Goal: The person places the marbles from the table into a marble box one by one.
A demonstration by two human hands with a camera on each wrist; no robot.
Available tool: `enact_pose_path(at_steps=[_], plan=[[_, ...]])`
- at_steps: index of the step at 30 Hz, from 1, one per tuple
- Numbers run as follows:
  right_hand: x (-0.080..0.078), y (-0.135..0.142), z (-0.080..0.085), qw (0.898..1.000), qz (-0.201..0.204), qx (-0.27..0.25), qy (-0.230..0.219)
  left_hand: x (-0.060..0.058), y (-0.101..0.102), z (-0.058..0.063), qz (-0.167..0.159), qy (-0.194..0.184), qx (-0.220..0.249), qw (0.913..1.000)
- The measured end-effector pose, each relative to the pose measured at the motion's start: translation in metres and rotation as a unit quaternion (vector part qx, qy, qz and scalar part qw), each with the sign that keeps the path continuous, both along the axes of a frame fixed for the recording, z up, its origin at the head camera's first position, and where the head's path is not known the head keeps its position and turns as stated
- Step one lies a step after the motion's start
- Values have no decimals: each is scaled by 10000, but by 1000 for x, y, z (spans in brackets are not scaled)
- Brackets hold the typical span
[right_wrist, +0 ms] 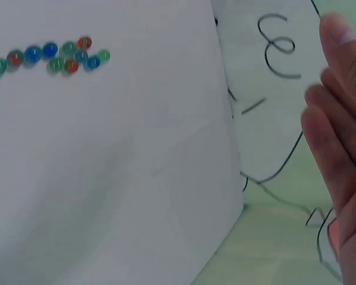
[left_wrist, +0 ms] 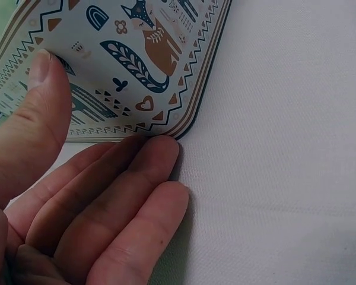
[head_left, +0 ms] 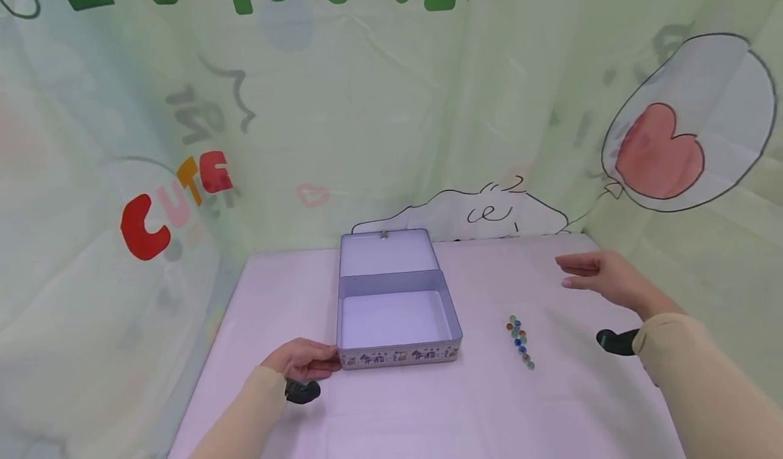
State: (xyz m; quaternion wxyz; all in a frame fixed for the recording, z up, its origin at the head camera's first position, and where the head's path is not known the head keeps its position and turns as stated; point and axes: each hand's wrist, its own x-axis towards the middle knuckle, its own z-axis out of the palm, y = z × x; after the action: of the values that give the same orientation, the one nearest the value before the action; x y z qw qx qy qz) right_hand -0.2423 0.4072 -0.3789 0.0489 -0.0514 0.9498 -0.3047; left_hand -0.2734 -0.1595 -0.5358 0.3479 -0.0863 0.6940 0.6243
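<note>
- A shallow metal box sits around the middle of the bench, its patterned front wall toward the front edge.
- Its lid is tilted back on the hinge side and overlaps the bench's back edge in the head view; a small clasp shows at the lid's far rim.
- The left hand is at the box's front left corner. Its fingers are extended and slightly bent, the tips touching the box low at that corner; they are not wrapped round it.
- In the left wrist view the thumb lies across a face printed with a fox, hearts and a zigzag border; whether it presses there, I cannot tell.
- The right hand is raised over the bench's right edge, toward the back right corner. Its fingers are straight, close together, with the thumb apart, and grip nothing.
- Glass marbles in green, blue and orange-red lie between the box and the right edge, in a narrow row running front to back, doubled up toward the back end.
- Pale curtains surround the bench; a balloon with a red heart is drawn on the right.
</note>
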Motion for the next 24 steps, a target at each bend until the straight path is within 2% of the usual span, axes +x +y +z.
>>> enact_pose_path(at_steps=[5,10,17,21,24], plan=[[19,31,-19,9979,47,-515,-383,1,0,-2,18,-45,-87,10000],[28,49,-55,9872,342,-1286,-881,1,1,-2,131,-114,-14,9998],[34,33,-121,9730,341,-2024,-1059,2,-2,1,146,-71,-34,9999],[37,22,-146,9725,143,-1988,-1202,3,-1,0,171,-94,-55,9998],[41,18,-156,9765,40,-1779,-1213,4,2,1,227,-127,-98,9996]])
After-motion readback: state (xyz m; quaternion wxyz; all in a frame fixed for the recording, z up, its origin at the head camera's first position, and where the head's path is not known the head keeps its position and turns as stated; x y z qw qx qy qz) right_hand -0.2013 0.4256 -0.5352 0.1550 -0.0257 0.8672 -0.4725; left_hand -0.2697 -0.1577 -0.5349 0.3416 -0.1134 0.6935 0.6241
